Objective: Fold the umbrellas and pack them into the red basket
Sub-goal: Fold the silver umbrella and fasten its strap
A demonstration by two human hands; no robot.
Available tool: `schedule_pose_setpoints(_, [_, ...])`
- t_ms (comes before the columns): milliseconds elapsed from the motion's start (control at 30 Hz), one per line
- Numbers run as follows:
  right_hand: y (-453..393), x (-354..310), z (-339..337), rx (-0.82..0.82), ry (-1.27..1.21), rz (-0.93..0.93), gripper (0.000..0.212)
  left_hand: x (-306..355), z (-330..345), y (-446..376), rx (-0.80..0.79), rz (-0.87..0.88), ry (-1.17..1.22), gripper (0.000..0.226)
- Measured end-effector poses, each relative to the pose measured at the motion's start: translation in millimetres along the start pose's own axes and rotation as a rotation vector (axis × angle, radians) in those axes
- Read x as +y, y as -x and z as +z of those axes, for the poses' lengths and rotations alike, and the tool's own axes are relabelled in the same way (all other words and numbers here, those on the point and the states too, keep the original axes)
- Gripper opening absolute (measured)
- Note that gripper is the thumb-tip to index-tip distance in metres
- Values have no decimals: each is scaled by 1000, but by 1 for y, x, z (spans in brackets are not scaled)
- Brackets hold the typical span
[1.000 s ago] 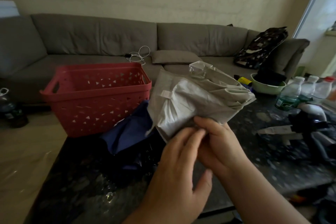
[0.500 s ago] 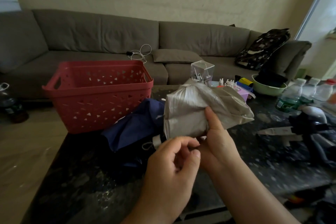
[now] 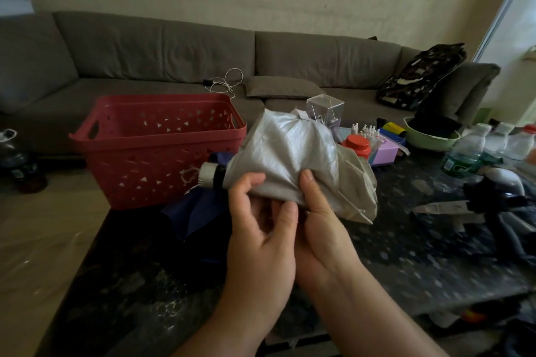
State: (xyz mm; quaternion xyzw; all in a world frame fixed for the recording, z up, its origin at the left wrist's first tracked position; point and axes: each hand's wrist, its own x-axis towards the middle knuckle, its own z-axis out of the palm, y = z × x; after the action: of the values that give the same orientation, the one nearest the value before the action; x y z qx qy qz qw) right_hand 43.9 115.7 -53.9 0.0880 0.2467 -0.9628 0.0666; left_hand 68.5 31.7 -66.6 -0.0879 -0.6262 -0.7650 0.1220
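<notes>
1. Behind the dark speckled table [image 3: 406,264] a long grey sofa [image 3: 179,46] runs along a pale wall, with a white cable [image 3: 227,82] and a flat cushion [image 3: 280,86] on its seat and a patterned bag [image 3: 423,75] at its far right end
2. At the far left of the table stands the red basket [image 3: 156,148], upright, its walls pierced with small triangles
3. Just right of the basket, a silver-grey umbrella [image 3: 295,159] is held up above the table, its canopy bunched and crumpled, its pale handle end [image 3: 207,175] with a dark band pointing left toward the basket
4. From below, the left hand [image 3: 258,235] grips the umbrella near the handle, thumb and fingers curled round the cloth
5. Close against it on the right, the right hand [image 3: 322,229] holds the canopy, its thumb pressed on top of the fabric and its fingers underneath
6. Under the held umbrella, a dark blue umbrella [image 3: 197,211] lies on the table, touching the near right corner of the basket
7. Farther right sit a clear plastic box [image 3: 326,109], a red-capped jar [image 3: 356,144], a pink box [image 3: 384,151], a green bowl [image 3: 429,140] with something dark in it, and 3 water bottles [image 3: 467,151]
8. Left of the table, a dark bottle [image 3: 17,165] stands on the floor
</notes>
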Motion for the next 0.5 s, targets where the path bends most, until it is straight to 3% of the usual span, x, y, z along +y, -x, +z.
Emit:
schedule_pose_setpoints(100, [5, 6, 4, -17, 58, -51, 50, 3, -1, -4, -63, -24, -25, 42])
schedule_pose_setpoints(233, [12, 24, -1, -124, 189, -1, 57, 4, -10, -19, 123, -76, 97, 33])
schedule_pose_setpoints(300, [12, 23, -5, -221, 401, -43, 58, 10, -20, -28, 208, -32, 141, 32])
schedule_pose_setpoints(367, [11, 16, -12, -304, 709, -128, 30, 16, -34, -39, 249, 4, 204, 31])
schedule_pose_setpoints(433, [10, 6, -20, -297, 973, -90, 22, 22, -48, -47, 210, 0, 279, 41])
schedule_pose_setpoints(500, [10, -8, -25, -230, 1057, -27, 21, 24, -60, -52, 145, -35, 339, 61])
